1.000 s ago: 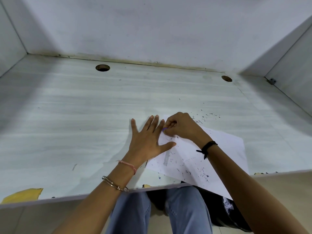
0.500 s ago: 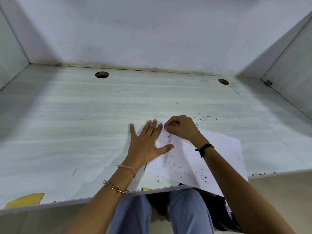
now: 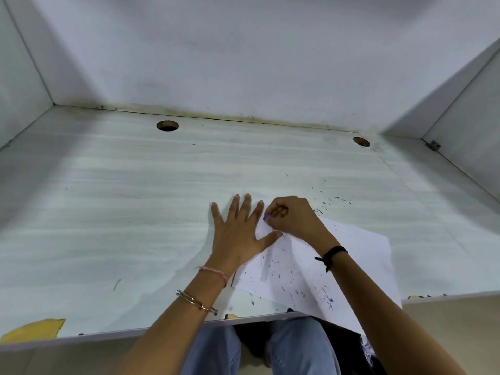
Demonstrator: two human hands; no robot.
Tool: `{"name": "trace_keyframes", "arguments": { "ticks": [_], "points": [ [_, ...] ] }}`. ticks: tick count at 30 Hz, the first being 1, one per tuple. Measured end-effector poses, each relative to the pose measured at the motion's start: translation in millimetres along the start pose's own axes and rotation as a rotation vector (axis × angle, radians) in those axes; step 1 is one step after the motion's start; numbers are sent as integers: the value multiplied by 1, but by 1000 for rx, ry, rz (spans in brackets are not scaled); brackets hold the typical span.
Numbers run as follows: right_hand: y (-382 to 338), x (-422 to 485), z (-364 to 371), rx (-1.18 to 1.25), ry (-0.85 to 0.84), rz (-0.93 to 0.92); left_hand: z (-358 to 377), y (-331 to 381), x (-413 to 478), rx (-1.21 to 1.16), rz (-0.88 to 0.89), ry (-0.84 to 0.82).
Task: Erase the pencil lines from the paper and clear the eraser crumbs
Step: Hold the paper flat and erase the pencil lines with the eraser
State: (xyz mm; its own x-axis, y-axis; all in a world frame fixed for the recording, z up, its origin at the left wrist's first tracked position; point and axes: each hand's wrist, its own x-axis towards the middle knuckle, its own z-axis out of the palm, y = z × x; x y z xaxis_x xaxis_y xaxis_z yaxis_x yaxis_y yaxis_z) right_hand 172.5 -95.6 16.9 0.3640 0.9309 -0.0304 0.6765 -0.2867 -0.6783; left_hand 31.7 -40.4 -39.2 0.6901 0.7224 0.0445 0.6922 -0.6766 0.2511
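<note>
Seen from the head camera, a person seated at a pale bench [image 3: 135,198] works on a white paper [image 3: 351,255] that lies askew near the front edge, its near corner hanging over the lip. The left hand [image 3: 238,234] lies flat with fingers spread, thumb pressing the sheet's left margin to pin it. The right hand [image 3: 292,217] is curled tight around a small purple eraser [image 3: 266,217], its tip down at the paper's far corner. Dark eraser crumbs [image 3: 297,282] speckle the lower half of the sheet, and more crumbs on the bench [image 3: 330,201] lie just beyond its far edge. A faint grey stroke [image 3: 266,272] shows near the left margin. By these signs, erasing looks well under way but unfinished, and no clearing of crumbs has begun.
</note>
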Motion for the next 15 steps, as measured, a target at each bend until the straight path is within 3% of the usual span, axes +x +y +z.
{"name": "trace_keyframes", "arguments": {
  "ticks": [4,8,12,15],
  "points": [
    [-6,17,-11,-91,89,13,1,-1,0,10,-10,-21],
    [-14,11,-10,-162,-119,-41,3,-1,1,4,-4,9],
    [-15,25,-14,-173,7,25,3,-1,2,16,-3,-6],
    [-21,26,-14,-258,-104,-5,2,-1,1,10,2,0]
  ]
}}
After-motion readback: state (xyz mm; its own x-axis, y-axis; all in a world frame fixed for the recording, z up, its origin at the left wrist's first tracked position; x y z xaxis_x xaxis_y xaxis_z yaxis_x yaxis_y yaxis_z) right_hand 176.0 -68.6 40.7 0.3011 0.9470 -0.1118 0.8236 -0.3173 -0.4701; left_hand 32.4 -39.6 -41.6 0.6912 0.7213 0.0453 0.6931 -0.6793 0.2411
